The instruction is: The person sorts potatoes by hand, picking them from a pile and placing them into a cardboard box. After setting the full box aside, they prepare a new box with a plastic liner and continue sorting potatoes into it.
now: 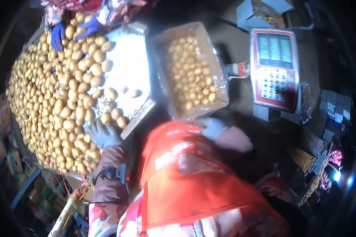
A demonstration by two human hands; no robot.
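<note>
Nearest the camera I saw one orange apron (194, 185) filling the lower frame, with two checked sleeves reaching out from it. I counted two hands of the wearer, both in pale gloves.

The left hand (104, 134) lay at the near edge of the bench (136, 116), fingers spread apart and flat on the heap of potatoes (47, 98), closed on none of them. The heap had far too many to count and covered the bench's left side from near edge to far edge. Three loose potatoes (115, 114) sat just beyond the fingertips, close to the near right corner. A few more were scattered on the bright sheet (126, 59) behind them.

The right hand (211, 127) rested against the near edge of one open carton (164, 47), off the bench's right side. Its fingers were curled, and I could not tell whether they gripped the rim or only touched it. The carton was lined with clear film and filled with small potatoes in roughly one layer.

To the right of the carton stood one scale (275, 69) with a display and keypad, well apart from both hands.

At the far edge of the bench two blue-gloved hands (90, 27) of another person rested on the heap. One small box (261, 12) stood beyond the scale, its contents too small to make out.
</note>
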